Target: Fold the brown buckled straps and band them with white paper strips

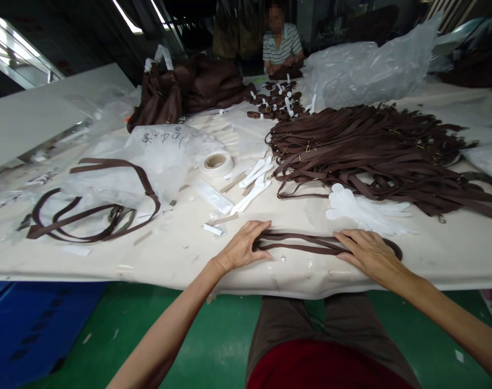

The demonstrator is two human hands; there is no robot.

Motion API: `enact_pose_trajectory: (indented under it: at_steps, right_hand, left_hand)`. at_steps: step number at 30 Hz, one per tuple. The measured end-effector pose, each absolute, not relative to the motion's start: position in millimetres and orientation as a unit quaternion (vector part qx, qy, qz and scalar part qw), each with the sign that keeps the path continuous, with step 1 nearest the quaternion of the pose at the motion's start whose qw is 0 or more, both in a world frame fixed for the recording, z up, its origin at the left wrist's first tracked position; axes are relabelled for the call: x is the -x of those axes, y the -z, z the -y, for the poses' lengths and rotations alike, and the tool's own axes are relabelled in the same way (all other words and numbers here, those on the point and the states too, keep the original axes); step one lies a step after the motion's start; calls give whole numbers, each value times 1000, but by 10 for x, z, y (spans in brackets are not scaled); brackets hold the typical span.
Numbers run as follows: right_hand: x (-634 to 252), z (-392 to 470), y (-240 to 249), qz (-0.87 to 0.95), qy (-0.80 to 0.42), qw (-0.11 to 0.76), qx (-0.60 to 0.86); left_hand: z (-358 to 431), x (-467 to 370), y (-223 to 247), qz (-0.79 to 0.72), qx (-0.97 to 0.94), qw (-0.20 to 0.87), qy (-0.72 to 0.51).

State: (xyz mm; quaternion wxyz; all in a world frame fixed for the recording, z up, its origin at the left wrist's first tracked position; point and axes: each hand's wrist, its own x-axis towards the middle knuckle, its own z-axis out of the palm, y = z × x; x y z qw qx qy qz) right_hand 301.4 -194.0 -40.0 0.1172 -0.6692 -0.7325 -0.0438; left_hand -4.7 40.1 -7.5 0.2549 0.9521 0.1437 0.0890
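Note:
A folded brown strap (302, 243) lies lengthwise near the front edge of the table, its runs side by side. My left hand (243, 247) is closed around its left end, thumb on the near side and fingers on the far side. Farther right, my right hand (367, 252) grips the same strap from above. The strap's looped right end (393, 248) shows past that hand. Just behind my right hand lie white paddle-shaped strips (351, 208). Beyond them is a large heap of brown straps (367, 146) with gold-coloured metal fittings.
Loose brown straps (100, 227) lie on clear plastic at the left. A roll of white tape (216, 163) stands mid-table, with white strips (251, 186) beside it. Brown bags (197, 84) and buckled short straps (280, 100) are farther back. A person (282, 46) sits across the table.

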Motion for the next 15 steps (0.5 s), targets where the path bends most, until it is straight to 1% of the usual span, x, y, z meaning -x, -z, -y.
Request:
enact_pose_trajectory:
  at_steps: [3,6,10,13,15]
  right_hand:
    - [-3006,1926,383,733,40,119,668]
    - [-2955,1897,278,727,32,95,679]
    - [-2807,1822,9,693,13,7,721]
    - [-2670,1773,-186,640,-45,-66,764]
    - [-2587,1757,-269,583,-90,-94,802]
  left_hand:
    - [-314,-68,121,-117,-958,245,-92]
    - [-246,-151,216,-108,-960,229,-117]
    - [-202,-153,283,-102,-962,213,-139]
    - [-185,-120,273,-82,-968,197,-130]
    - [-176,-104,269,-74,-971,189,-129]
